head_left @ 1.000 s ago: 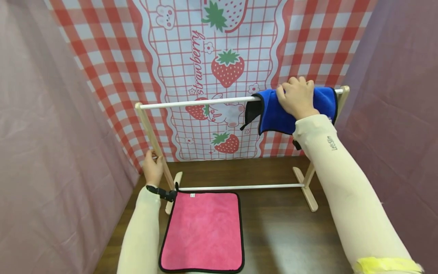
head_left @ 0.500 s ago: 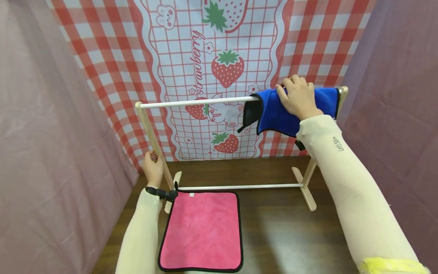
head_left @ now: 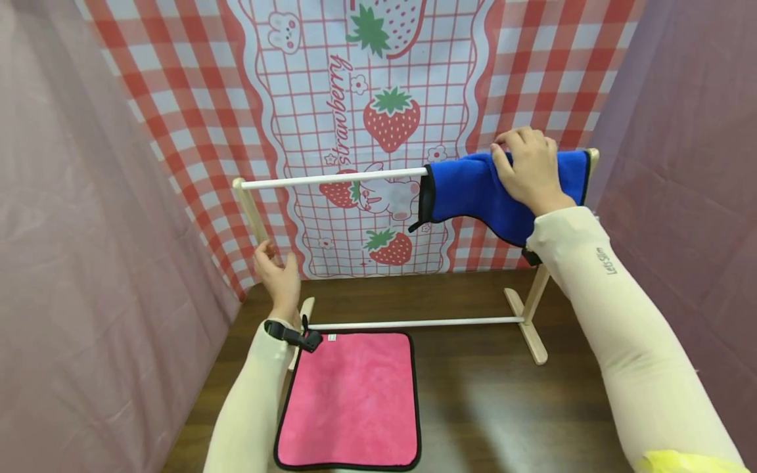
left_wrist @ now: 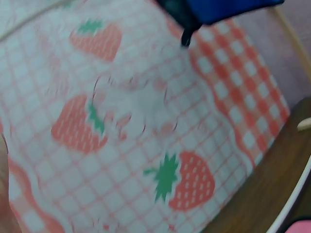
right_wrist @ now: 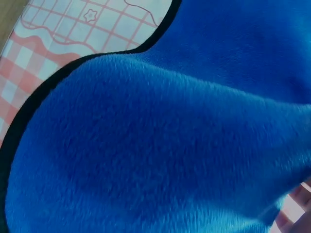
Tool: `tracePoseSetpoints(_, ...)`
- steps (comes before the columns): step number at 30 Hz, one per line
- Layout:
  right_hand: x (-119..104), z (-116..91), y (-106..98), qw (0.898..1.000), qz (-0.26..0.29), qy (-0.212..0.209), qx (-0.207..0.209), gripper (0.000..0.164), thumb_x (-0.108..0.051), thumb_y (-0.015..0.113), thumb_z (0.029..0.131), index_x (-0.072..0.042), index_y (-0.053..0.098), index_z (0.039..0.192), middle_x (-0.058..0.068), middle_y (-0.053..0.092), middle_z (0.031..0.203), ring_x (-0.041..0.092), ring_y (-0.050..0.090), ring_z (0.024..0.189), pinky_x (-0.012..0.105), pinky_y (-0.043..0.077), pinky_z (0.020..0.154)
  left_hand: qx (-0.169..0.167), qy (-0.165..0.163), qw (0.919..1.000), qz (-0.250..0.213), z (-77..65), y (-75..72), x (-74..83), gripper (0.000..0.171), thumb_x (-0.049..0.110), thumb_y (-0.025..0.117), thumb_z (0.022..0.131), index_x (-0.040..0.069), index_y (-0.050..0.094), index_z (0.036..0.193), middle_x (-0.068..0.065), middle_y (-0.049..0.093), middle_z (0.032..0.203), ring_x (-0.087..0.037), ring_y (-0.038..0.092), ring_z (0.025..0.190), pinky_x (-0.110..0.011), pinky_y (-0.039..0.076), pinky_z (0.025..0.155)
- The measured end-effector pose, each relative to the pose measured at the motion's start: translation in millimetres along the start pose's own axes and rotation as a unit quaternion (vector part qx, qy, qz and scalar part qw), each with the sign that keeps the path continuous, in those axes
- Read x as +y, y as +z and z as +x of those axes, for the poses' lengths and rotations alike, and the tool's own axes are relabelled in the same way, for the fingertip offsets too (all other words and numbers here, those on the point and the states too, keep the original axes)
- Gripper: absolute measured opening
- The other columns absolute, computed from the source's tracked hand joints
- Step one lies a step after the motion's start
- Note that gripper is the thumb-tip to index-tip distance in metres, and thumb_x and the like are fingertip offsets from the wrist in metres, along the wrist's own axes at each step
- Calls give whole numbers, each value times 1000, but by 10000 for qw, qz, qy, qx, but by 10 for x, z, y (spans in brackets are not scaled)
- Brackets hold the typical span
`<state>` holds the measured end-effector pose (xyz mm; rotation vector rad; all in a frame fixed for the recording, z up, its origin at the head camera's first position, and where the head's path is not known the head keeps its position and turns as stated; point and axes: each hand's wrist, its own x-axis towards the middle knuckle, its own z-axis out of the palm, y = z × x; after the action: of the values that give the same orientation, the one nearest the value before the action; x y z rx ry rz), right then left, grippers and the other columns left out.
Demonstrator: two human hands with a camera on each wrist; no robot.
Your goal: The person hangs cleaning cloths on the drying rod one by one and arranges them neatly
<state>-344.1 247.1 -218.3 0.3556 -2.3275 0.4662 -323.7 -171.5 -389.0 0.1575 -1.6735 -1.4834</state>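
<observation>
Head view: between two and three o'clock, the person's right hand [head_left: 532, 172] holds a blue cloth [head_left: 461, 190] draped over the white upper bar [head_left: 337, 178] of a wooden rack, its fingers bent over the cloth's top edge. The cloth covers the bar's right part, near the right post [head_left: 537, 292], and its lower black-edged hem hangs unevenly. Between eight and nine o'clock, the left hand [head_left: 278, 279] is at the left post [head_left: 250, 213], fingers loosely curved and thumb spread away; contact with the post cannot be told. A pink cloth [head_left: 351, 401] lies flat on the tabletop [head_left: 491, 401] at six o'clock, below the lower bar [head_left: 414, 324]. Left wrist view: slightly blurred, the strawberry-print backdrop [left_wrist: 136, 107] fills most of it, with the blue cloth's corner and black loop [left_wrist: 186, 37] around one o'clock. Right wrist view: blue pile fills most of it, black edging curving from nine o'clock to twelve, with part of a hand at four.
</observation>
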Motion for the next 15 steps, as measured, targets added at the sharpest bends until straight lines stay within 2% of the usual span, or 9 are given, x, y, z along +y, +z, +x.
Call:
tracePoseSetpoints(5,63,-75,-104,9986,250,-71,456,37,-27,45,104,3,60,119,27,54,124,46,45,120,61,27,107,-695,177,9959,-548,-56,199,320,46,-7,60,84,-6,46,128,-16,51,116,-34,48,114,-32,42,85)
tracePoseSetpoints(8,133,-129,-156,9954,413,-130,860,36,-26,48,102,3,59,119,27,54,123,46,46,118,61,30,103,-1197,335,9898,-692,-101,314,499,47,-6,61,86,-6,44,130,-20,51,118,-37,49,115,-35,44,86)
tracePoseSetpoints(11,222,-196,-211,9909,560,-98,1218,36,-26,49,100,2,57,122,27,51,125,45,45,119,60,31,98,-1721,541,9821,-548,-131,429,640,48,-4,62,88,-5,43,132,-22,52,121,-36,50,115,-39,47,89)
tracePoseSetpoints(15,361,-302,-288,9844,752,101,1585,39,-25,51,98,2,54,126,28,49,126,45,42,119,57,30,97,-2360,845,9676,-320,-132,587,789,47,-3,63,90,-5,44,133,-24,53,124,-35,50,117,-44,48,93)
